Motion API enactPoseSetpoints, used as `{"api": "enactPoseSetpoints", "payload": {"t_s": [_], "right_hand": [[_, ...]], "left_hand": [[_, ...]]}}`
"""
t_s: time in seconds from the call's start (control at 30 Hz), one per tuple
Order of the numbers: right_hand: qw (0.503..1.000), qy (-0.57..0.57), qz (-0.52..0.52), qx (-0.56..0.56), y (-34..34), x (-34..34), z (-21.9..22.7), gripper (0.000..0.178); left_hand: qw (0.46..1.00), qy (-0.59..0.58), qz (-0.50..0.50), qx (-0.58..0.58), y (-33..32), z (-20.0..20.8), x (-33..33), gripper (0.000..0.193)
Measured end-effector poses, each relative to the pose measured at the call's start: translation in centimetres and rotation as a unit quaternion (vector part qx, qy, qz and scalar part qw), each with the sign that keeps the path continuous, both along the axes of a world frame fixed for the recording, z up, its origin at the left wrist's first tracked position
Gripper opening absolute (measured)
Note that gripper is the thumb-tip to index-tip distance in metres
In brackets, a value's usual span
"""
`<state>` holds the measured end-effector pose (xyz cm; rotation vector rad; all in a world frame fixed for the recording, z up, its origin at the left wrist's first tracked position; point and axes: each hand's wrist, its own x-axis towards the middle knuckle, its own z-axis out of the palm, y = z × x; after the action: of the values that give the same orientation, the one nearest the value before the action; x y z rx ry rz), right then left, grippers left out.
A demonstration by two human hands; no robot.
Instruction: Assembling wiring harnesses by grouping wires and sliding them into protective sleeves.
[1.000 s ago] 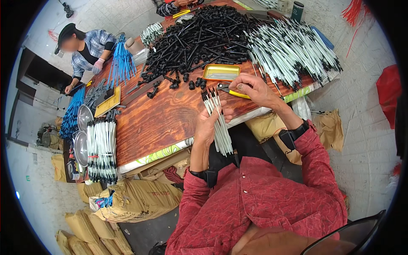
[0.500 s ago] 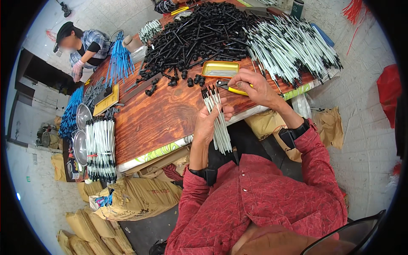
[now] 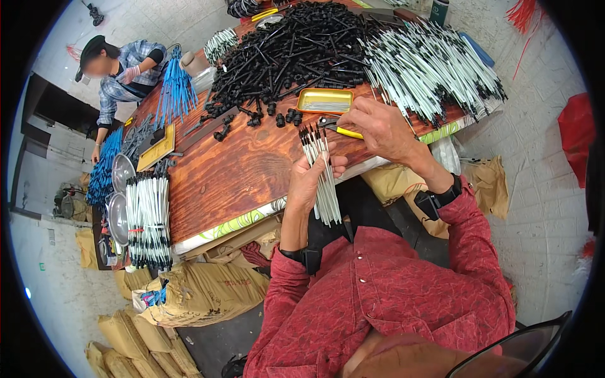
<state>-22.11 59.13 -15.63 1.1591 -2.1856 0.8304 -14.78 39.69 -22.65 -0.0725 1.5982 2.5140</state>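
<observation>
My left hand [image 3: 304,183] is closed round a loose bunch of thin white rods with black tips [image 3: 326,196], the dark ends pointing away from me. The bunch hangs just over the near table edge. To its right my right hand [image 3: 386,133] hovers with thumb and fingers pinched together; whatever is between them, if anything, is hidden. Just beyond its fingers lies a shallow yellow tray [image 3: 326,92] with thin metal pins inside. Pliers with yellow handles [image 3: 350,133] rest on the table, partly under my right hand.
A big heap of black plastic fittings [image 3: 290,47] covers the far table. White rods [image 3: 435,72] are piled at the right; a tied bundle of them [image 3: 149,217] stands at the left. Blue rods [image 3: 175,88] lie near a co-worker [image 3: 129,72]. Brown sacks [image 3: 208,293] sit below.
My right hand has shifted slightly, its fingers curling down nearer the pliers. The left hand holds its place. The co-worker has lowered one hand to the blue rods and raised the other to the chest.
</observation>
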Motion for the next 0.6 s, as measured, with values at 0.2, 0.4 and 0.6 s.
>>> {"api": "enactPoseSetpoints", "payload": {"t_s": [0.2, 0.4, 0.6], "right_hand": [[1.0, -0.013, 0.007, 0.004, 0.1, -0.1, 0.1, 0.016], [1.0, 0.006, 0.0, 0.019, 0.0, 0.1, 0.5, 0.015], [0.994, -0.094, 0.051, -0.013, -0.1, -1.0, -0.8, 0.014]], "left_hand": [[1.0, 0.007, -0.012, -0.007, 0.1, 0.3, 0.1, 0.037], [1.0, -0.002, -0.014, 0.005, -0.1, 0.1, 0.0, 0.039], [0.999, 0.011, -0.03, -0.005, -0.2, -0.1, -0.1, 0.041]]}}
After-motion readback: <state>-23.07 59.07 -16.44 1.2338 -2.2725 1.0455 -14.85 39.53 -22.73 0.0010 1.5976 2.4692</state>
